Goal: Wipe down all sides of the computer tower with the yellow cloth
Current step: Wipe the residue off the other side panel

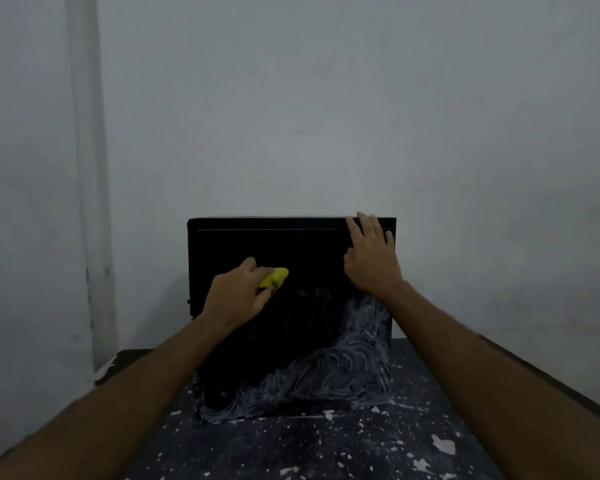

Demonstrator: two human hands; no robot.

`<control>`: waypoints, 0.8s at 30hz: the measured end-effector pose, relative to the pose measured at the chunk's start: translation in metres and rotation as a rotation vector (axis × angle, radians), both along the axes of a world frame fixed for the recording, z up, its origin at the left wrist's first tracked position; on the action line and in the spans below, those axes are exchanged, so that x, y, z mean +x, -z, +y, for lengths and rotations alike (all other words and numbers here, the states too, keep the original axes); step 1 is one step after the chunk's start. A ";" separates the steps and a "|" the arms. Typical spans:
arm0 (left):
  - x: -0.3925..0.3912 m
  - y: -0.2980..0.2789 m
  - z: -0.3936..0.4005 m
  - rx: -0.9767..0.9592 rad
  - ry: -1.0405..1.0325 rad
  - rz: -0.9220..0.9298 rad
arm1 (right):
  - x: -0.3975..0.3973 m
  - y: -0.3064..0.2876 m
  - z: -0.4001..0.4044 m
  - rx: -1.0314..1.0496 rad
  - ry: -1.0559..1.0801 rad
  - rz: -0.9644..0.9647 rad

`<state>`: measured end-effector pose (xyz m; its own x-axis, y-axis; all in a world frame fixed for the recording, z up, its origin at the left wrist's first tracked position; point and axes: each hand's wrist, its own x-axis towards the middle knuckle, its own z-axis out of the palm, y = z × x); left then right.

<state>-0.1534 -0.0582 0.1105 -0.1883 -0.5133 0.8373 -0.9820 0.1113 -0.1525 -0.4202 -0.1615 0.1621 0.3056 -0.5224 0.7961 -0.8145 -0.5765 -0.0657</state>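
Note:
A black computer tower [291, 247] stands on a dark table with its broad side panel facing me. White streaky residue covers the lower right part of that panel, while the upper and left parts look dark. My left hand [236, 292] grips a bunched yellow cloth [274, 277] and holds it against the middle left of the panel. My right hand [371, 254] lies with straight fingers on the tower's upper right corner, its fingertips reaching the top edge.
The dark table [326, 445] is speckled with white paint spots, and its left front corner shows chipped white. A plain grey wall [291, 98] rises right behind the tower. A pale vertical strip [87, 168] runs down the wall at the left.

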 end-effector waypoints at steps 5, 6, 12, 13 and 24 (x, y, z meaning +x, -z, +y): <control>-0.039 0.005 0.007 0.021 0.138 0.441 | 0.018 0.018 0.030 0.103 -0.300 -0.270; -0.050 0.008 0.008 0.006 0.189 0.575 | 0.025 0.025 0.039 0.277 -0.377 -0.314; -0.096 0.021 0.012 0.143 0.564 0.821 | 0.059 0.051 0.059 0.536 -0.640 -0.582; -0.091 0.019 0.013 0.200 0.613 0.747 | 0.055 0.048 0.055 0.521 -0.658 -0.609; 0.013 -0.056 0.028 -0.191 0.110 0.339 | 0.029 0.051 0.028 0.320 -0.461 -0.395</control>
<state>-0.1405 -0.0305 0.1669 0.0696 -0.3350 0.9396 -0.9640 0.2199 0.1498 -0.3914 -0.1332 0.1116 0.2717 -0.6364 0.7219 -0.3707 -0.7615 -0.5318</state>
